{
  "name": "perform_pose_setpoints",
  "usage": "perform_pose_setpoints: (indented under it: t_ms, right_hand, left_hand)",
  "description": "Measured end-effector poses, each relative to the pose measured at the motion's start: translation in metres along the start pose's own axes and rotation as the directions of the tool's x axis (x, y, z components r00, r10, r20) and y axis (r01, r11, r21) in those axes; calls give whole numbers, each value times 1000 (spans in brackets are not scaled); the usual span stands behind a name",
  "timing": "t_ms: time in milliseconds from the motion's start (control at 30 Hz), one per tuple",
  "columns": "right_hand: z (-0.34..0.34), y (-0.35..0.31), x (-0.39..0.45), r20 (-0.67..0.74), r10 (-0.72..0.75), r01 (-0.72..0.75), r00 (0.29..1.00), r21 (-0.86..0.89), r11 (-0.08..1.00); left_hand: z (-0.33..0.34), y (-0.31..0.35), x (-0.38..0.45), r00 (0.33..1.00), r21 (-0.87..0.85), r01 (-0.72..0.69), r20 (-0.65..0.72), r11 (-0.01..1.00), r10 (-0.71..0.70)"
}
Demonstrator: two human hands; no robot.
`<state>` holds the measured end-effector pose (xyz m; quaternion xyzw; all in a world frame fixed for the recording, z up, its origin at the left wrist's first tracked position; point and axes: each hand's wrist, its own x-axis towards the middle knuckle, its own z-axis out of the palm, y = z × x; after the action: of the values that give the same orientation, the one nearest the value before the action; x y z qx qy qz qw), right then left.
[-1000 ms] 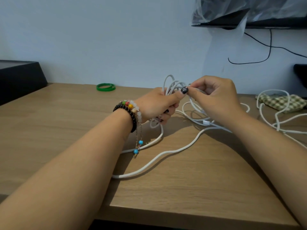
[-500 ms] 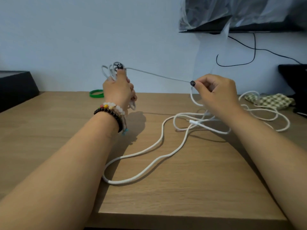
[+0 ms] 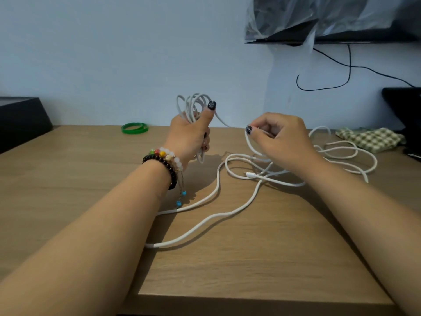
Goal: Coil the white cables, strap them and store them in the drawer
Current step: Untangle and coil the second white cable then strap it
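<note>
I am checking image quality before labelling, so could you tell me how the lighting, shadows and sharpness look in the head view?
Head view: light is soft and cool, with no glare on the desk; the left hand and coil cast a soft shadow onto the wood towards the right; the wide lens stretches the forearms near the lower edge; the white cable is mildly soft but traceable.

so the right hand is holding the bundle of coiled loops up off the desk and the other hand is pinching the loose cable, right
Not quite: the head view shows the left hand holding the coiled loops up off the desk. The right hand is the one pinching the loose cable.
</note>
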<state>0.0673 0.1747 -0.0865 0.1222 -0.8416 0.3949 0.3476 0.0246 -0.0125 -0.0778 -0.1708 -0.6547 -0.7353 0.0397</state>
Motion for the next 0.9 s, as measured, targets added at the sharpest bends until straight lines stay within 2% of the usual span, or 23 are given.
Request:
perform_pose_setpoints:
  t_ms: [167, 267, 333, 467, 600, 767, 900]
  right_hand:
    - [3, -8, -1, -27, -8, 13, 1000, 160, 987]
    - [5, -16, -3, -38, -40, 48, 998, 229, 972]
    - [6, -20, -5, 18, -63, 57, 998, 244, 968]
    - [9, -23, -8, 169, -106, 67, 980, 225, 972]
    - [11, -23, -10, 255, -125, 75, 959, 199, 977]
    - [12, -22, -11, 359, -37, -12, 933, 133, 991]
    - [10, -24, -12, 465, 24, -53, 885, 49, 997]
  left_hand:
    - [-2, -4, 4, 997, -18, 60, -39, 998, -61]
    - [-3, -3, 4, 990, -115, 139, -21, 983, -143]
    - [-3, -1, 4, 985, -182, 173, 8, 968, -175]
    - [-4, 3, 1, 983, -248, 186, 50, 951, -179]
    - [-4, 5, -1, 981, -260, 187, 1, 947, -194]
    - [-4, 6, -3, 982, -221, 178, -29, 959, -189]
    - [-4, 4, -2, 978, -108, 184, -82, 977, -193]
